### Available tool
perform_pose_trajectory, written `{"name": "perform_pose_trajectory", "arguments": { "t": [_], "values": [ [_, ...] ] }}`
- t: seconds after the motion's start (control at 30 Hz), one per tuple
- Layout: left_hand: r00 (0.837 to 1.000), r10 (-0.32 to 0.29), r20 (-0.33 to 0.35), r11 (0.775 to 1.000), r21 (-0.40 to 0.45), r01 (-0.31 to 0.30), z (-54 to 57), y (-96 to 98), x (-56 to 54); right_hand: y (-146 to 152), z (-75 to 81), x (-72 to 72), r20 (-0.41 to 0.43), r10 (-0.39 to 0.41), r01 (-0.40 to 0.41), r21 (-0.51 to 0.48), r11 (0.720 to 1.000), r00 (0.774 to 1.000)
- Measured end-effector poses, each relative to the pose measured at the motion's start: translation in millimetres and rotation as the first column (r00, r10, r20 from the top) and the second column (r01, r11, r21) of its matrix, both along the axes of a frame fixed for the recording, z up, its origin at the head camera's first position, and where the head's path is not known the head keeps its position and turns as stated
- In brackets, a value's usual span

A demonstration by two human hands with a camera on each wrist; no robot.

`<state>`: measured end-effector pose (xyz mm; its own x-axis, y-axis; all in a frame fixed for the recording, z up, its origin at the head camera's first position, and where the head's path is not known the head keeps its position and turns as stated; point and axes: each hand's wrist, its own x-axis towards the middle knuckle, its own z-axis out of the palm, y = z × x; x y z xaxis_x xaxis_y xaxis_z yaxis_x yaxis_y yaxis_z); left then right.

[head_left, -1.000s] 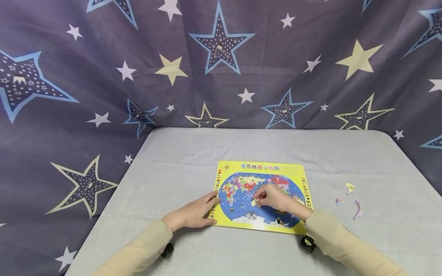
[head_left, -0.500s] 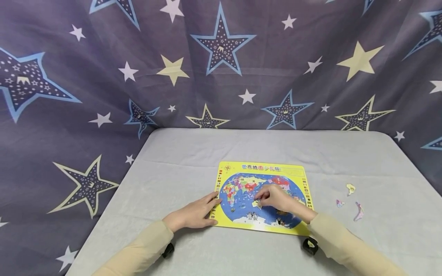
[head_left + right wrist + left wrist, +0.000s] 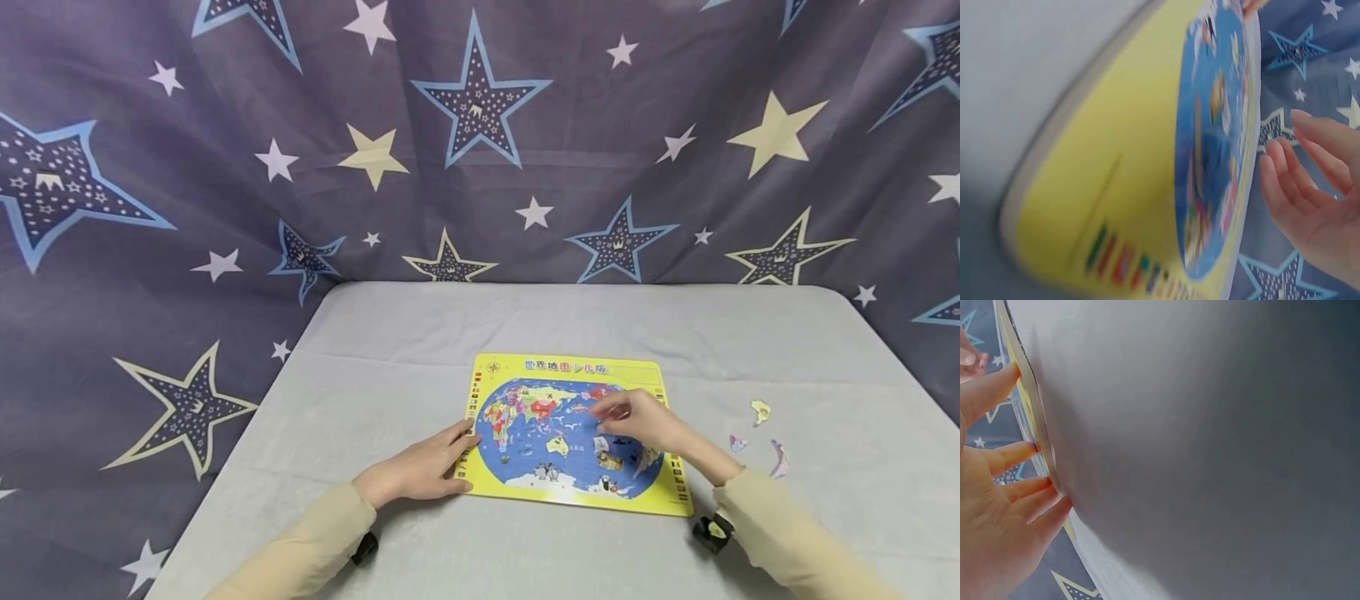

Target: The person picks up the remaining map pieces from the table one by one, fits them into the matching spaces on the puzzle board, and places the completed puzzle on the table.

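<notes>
A yellow-bordered world map puzzle board [image 3: 577, 497] lies on the table with its blue oval map facing up. My left hand [image 3: 423, 465] rests at the board's left edge, fingers extended and touching the rim; the left wrist view shows those fingertips [image 3: 1027, 449] against the edge. Over the right half of the map hovers my right hand [image 3: 637, 418], fingers loosely bent. Nothing shows between its thumb and fingers in the right wrist view. A pale yellow Australia-shaped piece [image 3: 557, 447] lies in the lower middle of the map.
Right of the board lie a yellow puzzle piece [image 3: 761, 410], a small pink-and-blue piece [image 3: 738, 443] and a long pinkish piece [image 3: 780, 458]. A grey cloth covers the table [image 3: 405, 333]. Behind hangs a dark curtain [image 3: 525, 250] with stars.
My right hand has let go of the yellow Australia-shaped piece, leaving it on the map, and has moved right. The left hand stays at the board's left edge.
</notes>
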<state>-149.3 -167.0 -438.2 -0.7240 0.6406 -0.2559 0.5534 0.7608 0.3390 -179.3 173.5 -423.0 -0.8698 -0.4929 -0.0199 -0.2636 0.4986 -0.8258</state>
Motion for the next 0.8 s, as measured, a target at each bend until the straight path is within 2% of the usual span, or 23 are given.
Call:
{"name": "perform_pose_trajectory", "arguments": {
  "t": [0.17,0.8],
  "values": [
    [1.000,-0.004,-0.008,1.000,-0.001,0.004,-1.0,0.0,-0.4,20.1,4.6,-0.3,-0.002,-0.052,0.052,0.014,0.999,0.999],
    [1.000,-0.018,-0.010,1.000,-0.012,0.018,-0.9,-0.8,-0.8,86.2,12.4,5.0,-0.119,-0.194,0.208,0.124,0.970,0.974]
  ]
}}
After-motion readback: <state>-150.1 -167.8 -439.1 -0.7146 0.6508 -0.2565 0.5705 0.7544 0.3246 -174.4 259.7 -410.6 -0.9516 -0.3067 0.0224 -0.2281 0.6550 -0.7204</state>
